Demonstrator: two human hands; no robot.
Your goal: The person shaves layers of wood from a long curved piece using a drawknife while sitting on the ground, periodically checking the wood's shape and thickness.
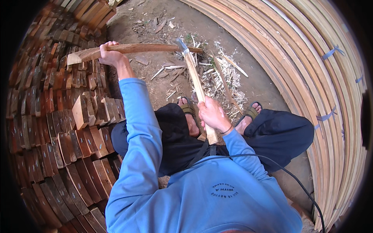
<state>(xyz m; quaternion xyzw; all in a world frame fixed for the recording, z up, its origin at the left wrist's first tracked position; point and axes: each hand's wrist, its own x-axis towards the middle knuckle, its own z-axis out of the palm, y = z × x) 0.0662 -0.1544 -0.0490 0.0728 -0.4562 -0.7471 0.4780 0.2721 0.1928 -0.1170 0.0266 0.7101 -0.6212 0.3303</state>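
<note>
My left hand [112, 55] is wrapped round a long, slightly bent-looking wooden board [143, 48] near its thick left end. The board stretches to the right above the ground. My right hand [213, 114] grips the pale wooden handle of a hatchet [195, 75] low down, with the butt of the handle pointing back toward my lap. Its metal head is at the board's far right end and seems to touch it or lie over it; the exact contact is too small to make out.
Stacked timber ends [70, 145] rise close on my left. Long planks [307, 70] tied with blue strips run along my right. Wood chips and shavings [233, 77] litter the dirt beyond my sandalled feet [190, 116]. A black cable [279, 165] crosses my lap.
</note>
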